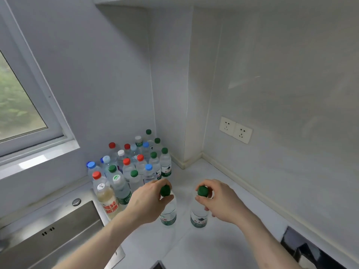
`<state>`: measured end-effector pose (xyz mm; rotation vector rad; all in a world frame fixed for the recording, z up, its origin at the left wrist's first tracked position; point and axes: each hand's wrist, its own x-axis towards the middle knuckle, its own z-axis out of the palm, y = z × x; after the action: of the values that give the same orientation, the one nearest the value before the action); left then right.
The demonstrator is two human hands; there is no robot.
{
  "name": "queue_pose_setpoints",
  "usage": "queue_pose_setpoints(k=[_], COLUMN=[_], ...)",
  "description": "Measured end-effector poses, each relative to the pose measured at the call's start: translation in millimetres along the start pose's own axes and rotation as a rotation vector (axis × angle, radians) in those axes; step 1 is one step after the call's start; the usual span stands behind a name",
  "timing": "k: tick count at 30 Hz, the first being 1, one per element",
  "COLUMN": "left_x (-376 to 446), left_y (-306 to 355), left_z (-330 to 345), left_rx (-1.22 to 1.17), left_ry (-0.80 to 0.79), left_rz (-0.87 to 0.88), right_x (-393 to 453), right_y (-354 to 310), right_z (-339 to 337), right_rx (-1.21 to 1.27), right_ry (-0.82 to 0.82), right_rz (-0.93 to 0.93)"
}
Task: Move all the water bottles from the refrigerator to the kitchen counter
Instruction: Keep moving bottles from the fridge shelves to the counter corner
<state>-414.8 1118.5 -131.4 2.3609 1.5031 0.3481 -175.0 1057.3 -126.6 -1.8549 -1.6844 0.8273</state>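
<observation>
The left hand (149,202) and right hand (219,200) each pinched a green-capped bottle (168,216) by its neck, likely to stand them on the worktop (223,247) beside the others.

1 head-worn wide-angle view looks forward and down, close over the kitchen counter (194,247). It faces the counter's far corner, sink (58,235) at left.

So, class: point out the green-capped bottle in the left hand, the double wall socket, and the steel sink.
Green-capped clear plastic bottle (168,218), head view, label.
White double wall socket (235,130), head view, middle.
Stainless steel sink (58,230), head view, inner wall.
</observation>
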Motion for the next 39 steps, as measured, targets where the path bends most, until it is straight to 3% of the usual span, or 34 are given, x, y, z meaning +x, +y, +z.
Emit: queue_pose_setpoints(k=[16,39], left_x=[140.8,206.5], left_y=[-72.9,-112.9], left_z=[28.3,70.8], left_rx=[0.143,0.304], left_ry=[-0.086,-0.189], left_rz=[0.153,0.059], right_x=[117.2,215.6], right_y=[1.8,16.4], right_z=[29.6,80.0], right_rx=[-0.046,-0.227], right_ry=[0.089,0.057], right_rz=[0.128,0.279])
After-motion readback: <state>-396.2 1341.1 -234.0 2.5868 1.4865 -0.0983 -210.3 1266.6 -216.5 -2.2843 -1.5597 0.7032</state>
